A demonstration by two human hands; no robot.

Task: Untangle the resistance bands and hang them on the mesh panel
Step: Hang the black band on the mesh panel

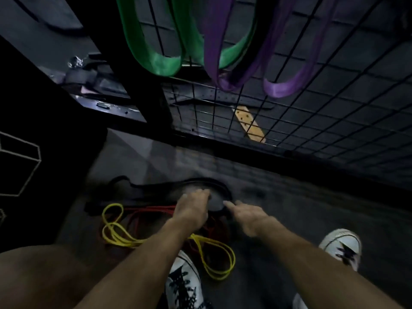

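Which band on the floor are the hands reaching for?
Below the mesh panel, a tangle of bands lies on the floor by the white shoes. The black band forms its far edge. Unlike the thin yellow band and red band, it is wide and flat.

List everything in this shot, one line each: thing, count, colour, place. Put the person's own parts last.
green bands: two loops, green, hanging on the mesh, upper left
purple bands: several loops, purple, hanging on the mesh, upper middle
mesh panel: one, black, upright behind the floor pile
yellow bands: thin loops, yellow, floor, tangled
red bands: thin, red, floor, under the yellow
black band: wide, black, floor, by the fingers
shoes: two, white, lower right
left hand: one, reaching into the pile
right hand: one, forefinger extended towards the black band
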